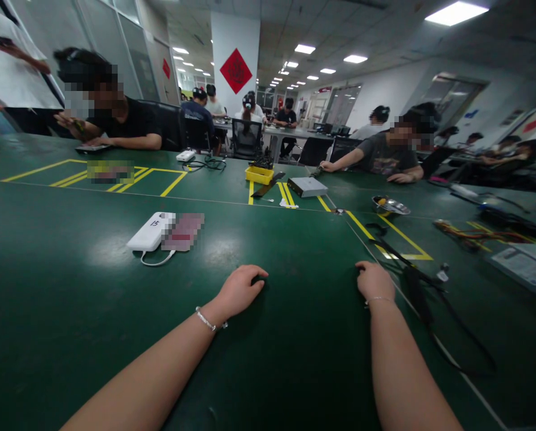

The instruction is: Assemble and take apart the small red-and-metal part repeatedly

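My left hand (242,290) rests on the green tabletop (294,347), its thumb and forefinger apart and nothing between them. Off to the right, my right hand (375,281) also lies on the table, empty, with its fingers loosely bent and pointing left. Nearest to the left hand is a white power bank (152,232) marked 15. A short white cable (159,263) joins it to a blurred-out phone-like thing (183,232) beside it. A black strap or cable (418,293) lies just right of my right hand.
Across the table are a yellow bin (259,175), a grey box (308,187) and a metal dish (390,205). Wires (469,233) and a grey case (523,266) lie at the right. Two people sit opposite; one's hand (328,166) is near the grey box.
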The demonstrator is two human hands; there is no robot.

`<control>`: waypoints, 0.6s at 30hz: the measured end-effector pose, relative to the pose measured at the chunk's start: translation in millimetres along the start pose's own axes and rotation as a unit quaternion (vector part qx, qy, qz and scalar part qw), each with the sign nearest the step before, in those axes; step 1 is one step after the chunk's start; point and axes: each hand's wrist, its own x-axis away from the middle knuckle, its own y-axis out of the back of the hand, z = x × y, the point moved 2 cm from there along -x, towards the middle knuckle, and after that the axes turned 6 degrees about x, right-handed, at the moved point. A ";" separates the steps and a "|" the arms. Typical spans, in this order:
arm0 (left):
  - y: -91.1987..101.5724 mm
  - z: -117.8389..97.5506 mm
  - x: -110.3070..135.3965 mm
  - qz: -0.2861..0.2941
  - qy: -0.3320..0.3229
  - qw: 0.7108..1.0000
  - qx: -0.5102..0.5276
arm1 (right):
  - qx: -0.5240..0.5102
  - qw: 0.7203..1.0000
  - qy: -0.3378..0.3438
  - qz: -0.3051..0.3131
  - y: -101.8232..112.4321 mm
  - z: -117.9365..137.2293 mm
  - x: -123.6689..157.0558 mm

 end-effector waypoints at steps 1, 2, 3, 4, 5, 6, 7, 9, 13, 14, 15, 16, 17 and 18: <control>0.2 -0.3 0.0 0.000 0.000 1.000 0.000 | -0.011 1.000 -0.005 -0.002 0.3 0.1 -0.2; 0.5 -0.7 0.0 0.000 0.000 1.000 0.000 | -0.022 1.000 -0.009 -0.003 0.7 0.4 -0.1; 0.7 -1.2 0.0 0.001 0.002 1.000 0.002 | -0.032 0.999 -0.012 -0.003 1.2 0.9 0.3; 1.1 -1.8 0.0 0.001 0.004 1.000 0.004 | -0.040 0.999 -0.013 -0.007 1.7 1.9 0.9; 1.4 -2.3 0.1 0.002 0.007 1.000 0.006 | -0.045 0.999 -0.011 -0.012 2.3 3.5 1.8; 1.7 -2.8 0.2 0.002 0.009 1.000 0.008 | -0.046 0.999 -0.004 -0.019 2.9 5.6 2.8; 2.0 -3.3 0.4 0.003 0.011 1.000 0.009 | -0.041 0.999 0.004 -0.023 3.7 8.4 3.9; 2.5 -4.4 0.7 0.007 0.009 1.000 0.010 | -0.021 0.999 0.019 -0.031 5.9 15.7 7.0; 3.1 -7.3 0.7 0.012 0.006 1.000 0.017 | -0.018 0.994 0.066 -0.080 17.0 44.6 21.9; 3.1 -8.1 0.6 0.010 0.009 1.000 0.024 | -0.039 0.989 0.103 -0.097 20.7 57.1 29.0; 3.1 -8.8 0.5 0.006 0.015 0.999 0.033 | -0.066 0.980 0.152 -0.112 24.1 71.6 37.9; 2.7 -9.5 0.5 0.003 0.023 0.999 0.045 | -0.097 0.965 0.212 -0.122 27.0 87.8 48.6; 2.1 -9.9 0.4 0.001 0.032 0.998 0.061 | -0.127 0.942 0.283 -0.126 29.2 104.9 60.8; 1.1 -10.3 0.4 0.002 0.039 0.996 0.081 | -0.154 0.918 0.342 -0.132 31.0 121.4 73.7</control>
